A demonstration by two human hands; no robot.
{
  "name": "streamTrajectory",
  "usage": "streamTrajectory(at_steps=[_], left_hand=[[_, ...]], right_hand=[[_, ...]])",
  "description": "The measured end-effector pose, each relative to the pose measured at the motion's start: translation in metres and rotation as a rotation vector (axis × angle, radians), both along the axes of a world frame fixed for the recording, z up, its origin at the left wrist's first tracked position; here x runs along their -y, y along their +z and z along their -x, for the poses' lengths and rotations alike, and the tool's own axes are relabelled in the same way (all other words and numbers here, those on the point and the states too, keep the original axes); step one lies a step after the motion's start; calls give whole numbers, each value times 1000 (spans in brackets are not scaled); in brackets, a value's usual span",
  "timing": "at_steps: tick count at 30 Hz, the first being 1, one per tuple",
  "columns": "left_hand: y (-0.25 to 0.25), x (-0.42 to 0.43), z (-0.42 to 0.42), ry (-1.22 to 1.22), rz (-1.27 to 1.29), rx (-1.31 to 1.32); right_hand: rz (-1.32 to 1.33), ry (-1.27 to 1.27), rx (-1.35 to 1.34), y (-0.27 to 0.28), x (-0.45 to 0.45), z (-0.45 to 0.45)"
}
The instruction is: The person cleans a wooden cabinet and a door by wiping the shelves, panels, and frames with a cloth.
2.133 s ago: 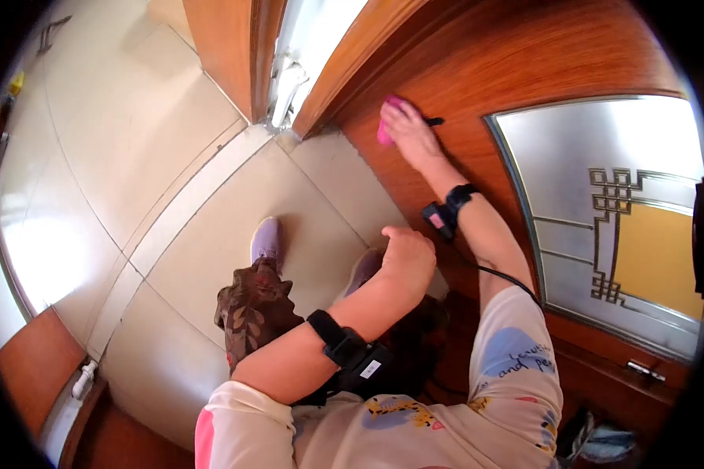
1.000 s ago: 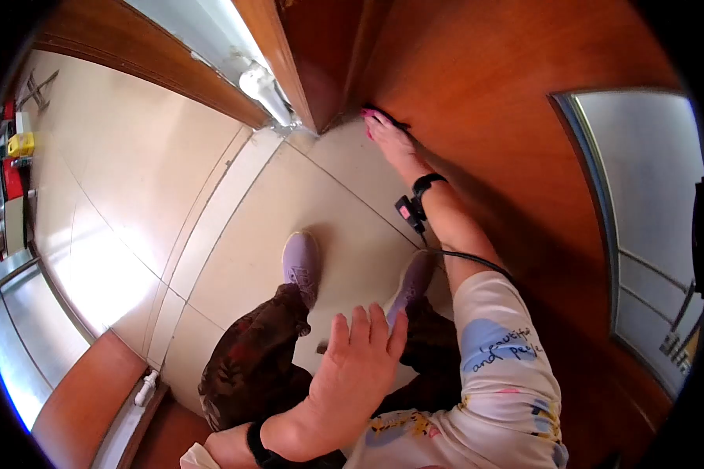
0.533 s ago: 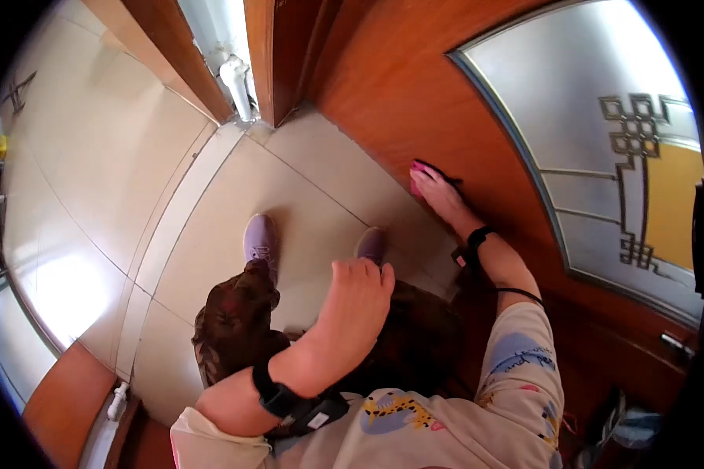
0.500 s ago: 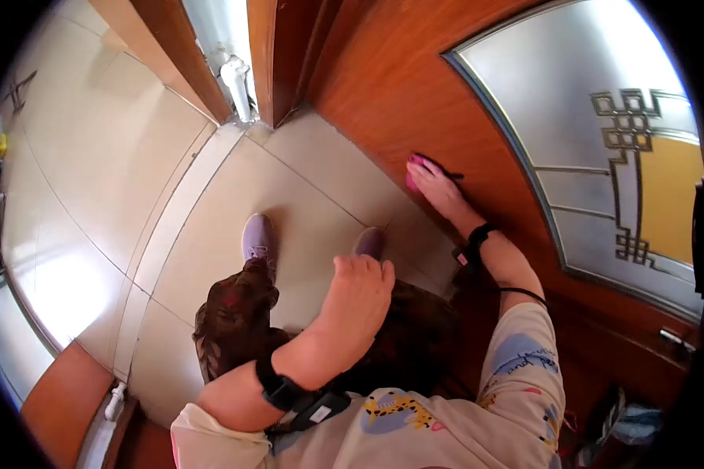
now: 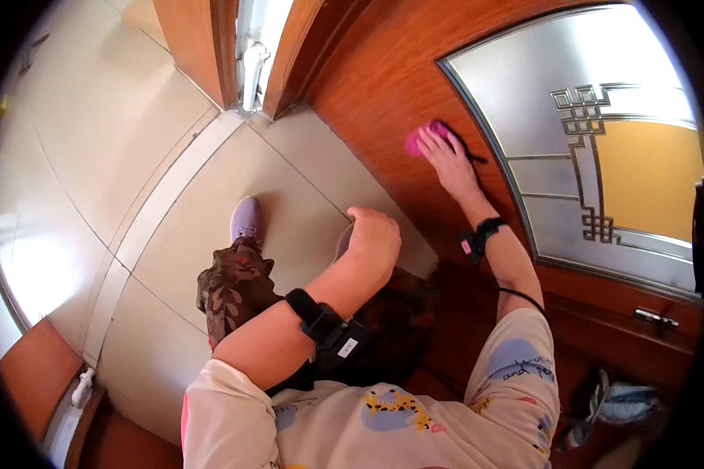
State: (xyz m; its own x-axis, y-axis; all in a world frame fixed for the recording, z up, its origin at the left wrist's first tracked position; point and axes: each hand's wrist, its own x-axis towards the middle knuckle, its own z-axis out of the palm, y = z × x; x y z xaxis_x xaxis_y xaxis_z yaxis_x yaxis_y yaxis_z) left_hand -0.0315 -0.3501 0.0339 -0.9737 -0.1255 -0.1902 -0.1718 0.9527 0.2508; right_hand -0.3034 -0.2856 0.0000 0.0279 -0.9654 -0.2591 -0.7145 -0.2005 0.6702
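With its fingers spread over a pink cloth [image 5: 416, 144], my right hand [image 5: 450, 162] presses it flat against the reddish-brown wooden door [image 5: 383, 86]. A dark strip, perhaps a strap, trails beside the cloth. The hand is just left of the door's framed glass panel [image 5: 536, 133]. In front of my body, above my right leg, my left hand [image 5: 377, 241] hangs in the air in a loose fist with the thumb side up. No object shows in it; its palm is hidden from view. Both wrists wear black bands.
A white pipe [image 5: 252, 76] stands in the corner by the door frame [image 5: 289, 62]. The door has a metal bolt [image 5: 655, 319] low on the right. Light tiles [image 5: 164, 258] cover the floor under my purple shoe [image 5: 246, 219]. Footwear-like items [image 5: 626, 402] lie at the lower right.
My right hand has slid the pink cloth up the door, away from its bottom edge. My left hand has risen slightly and its fingers have turned out of sight. The view has shifted a little.
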Motion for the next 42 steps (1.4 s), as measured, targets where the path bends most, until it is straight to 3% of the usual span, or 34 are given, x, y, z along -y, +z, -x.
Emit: streamTrajectory(at_steps=[5, 8, 14, 18, 26, 30, 34, 38, 42], left_hand=[[16, -8, -2, -90, -101, 149], [14, -14, 10, -116, -130, 222], [14, -11, 31, -119, -142, 226], [11, -7, 40, -98, -85, 274], [8, 5, 43, -104, -57, 213], [10, 14, 43, -109, -74, 203], [5, 16, 52, -70, -72, 227], [5, 20, 56, -39, -66, 339], [2, 22, 53, -56, -96, 308]], right_hand=[[-182, -19, 8, -6, -60, 12], [-217, 20, -18, 2, -9, 5], [-20, 188, -106, -33, 143, -6], [61, 200, -163, -62, 174, -12], [-547, 254, -306, -117, -4, 24], [-663, 259, -323, -115, 5, 20], [-282, 311, -258, -125, 120, 5], [-105, 275, -236, -142, 233, -12], [-71, 244, -228, -165, 223, -11]])
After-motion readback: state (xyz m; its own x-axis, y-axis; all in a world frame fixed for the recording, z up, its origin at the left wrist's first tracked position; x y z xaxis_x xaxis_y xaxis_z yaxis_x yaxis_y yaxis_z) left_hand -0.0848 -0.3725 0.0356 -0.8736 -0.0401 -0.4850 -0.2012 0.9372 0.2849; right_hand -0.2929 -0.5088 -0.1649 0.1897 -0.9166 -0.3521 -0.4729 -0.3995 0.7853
